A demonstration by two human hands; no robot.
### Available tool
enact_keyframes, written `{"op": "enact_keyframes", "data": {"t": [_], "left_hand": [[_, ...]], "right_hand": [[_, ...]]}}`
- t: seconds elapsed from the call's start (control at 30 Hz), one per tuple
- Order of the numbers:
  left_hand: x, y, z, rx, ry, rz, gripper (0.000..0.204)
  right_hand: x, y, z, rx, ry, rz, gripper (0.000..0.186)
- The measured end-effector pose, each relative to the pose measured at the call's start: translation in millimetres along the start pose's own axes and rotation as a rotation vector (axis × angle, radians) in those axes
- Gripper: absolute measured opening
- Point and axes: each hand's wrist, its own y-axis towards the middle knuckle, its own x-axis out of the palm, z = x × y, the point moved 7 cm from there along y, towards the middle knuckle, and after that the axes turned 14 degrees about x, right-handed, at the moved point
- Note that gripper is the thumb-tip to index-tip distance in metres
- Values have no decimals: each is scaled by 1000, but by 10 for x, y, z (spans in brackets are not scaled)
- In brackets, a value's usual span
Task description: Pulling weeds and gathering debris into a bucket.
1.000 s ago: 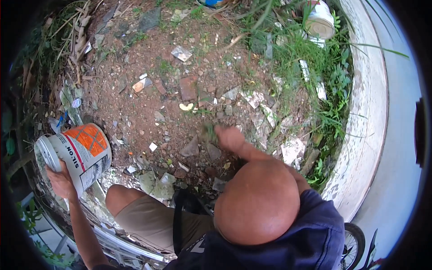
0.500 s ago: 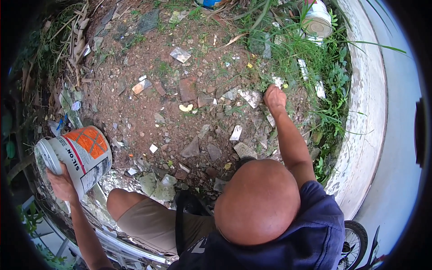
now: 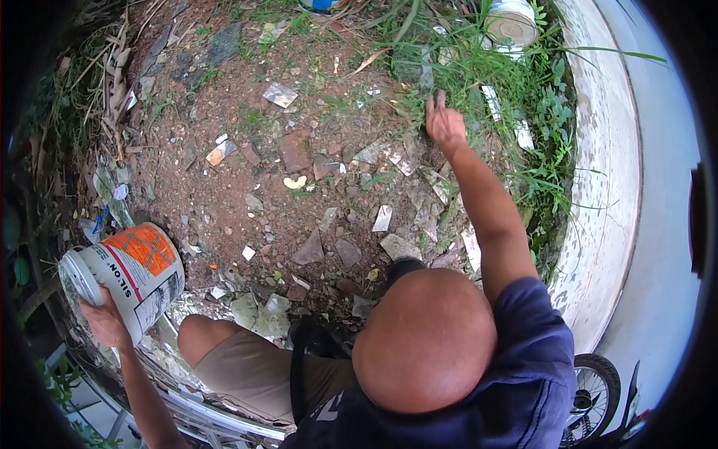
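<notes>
A white bucket (image 3: 138, 299) with an orange panel lies tilted at the left. My left hand (image 3: 107, 320) grips it at its pale left end, fingers partly hidden behind it. Out ahead on the right, my right hand (image 3: 446, 126) reaches low over the soil where the grass begins. Its first fingers are stretched out and apart, and I see nothing between them. A pale tile shard (image 3: 402, 162) lies on the soil just left of that hand's wrist. White strips (image 3: 491, 103) rest in the grass to its right.
Broken tiles, stones and a brick piece (image 3: 296, 152) are strewn over the soil. Another white bucket (image 3: 511, 24) lies in the grass at the far right. A low wall (image 3: 602, 165) runs along the right. Dry stalks (image 3: 118, 82) edge the left; a wheel (image 3: 594, 393) stands behind at right.
My right hand has moved slightly farther out and left, and its fingers have straightened. The white piece at its fingertips no longer shows. My left hand keeps its grip on the bucket.
</notes>
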Motion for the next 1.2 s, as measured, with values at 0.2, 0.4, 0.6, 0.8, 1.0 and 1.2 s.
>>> {"op": "enact_keyframes", "data": {"t": [0.2, 0.4, 0.6, 0.8, 1.0, 1.2], "left_hand": [[38, 16, 13, -6, 13, -4, 67], [45, 47, -108, -49, 4, -7, 64], [184, -3, -152, 37, -2, 65, 65], [106, -12, -153, 6, 22, 28, 68], [4, 11, 48, -1, -20, 14, 65], [77, 17, -52, 22, -21, 44, 68]], "right_hand": [[309, 68, 54, -120, -68, -198, 29], [-142, -329, -299, -308, -40, -285, 26], [301, 240, 366, -108, -206, -118, 43], [400, 180, 472, -3, -196, -436, 30], [192, -56, 628, -60, -119, -235, 26], [257, -530, 1160, 162, -30, -316, 25]]}}
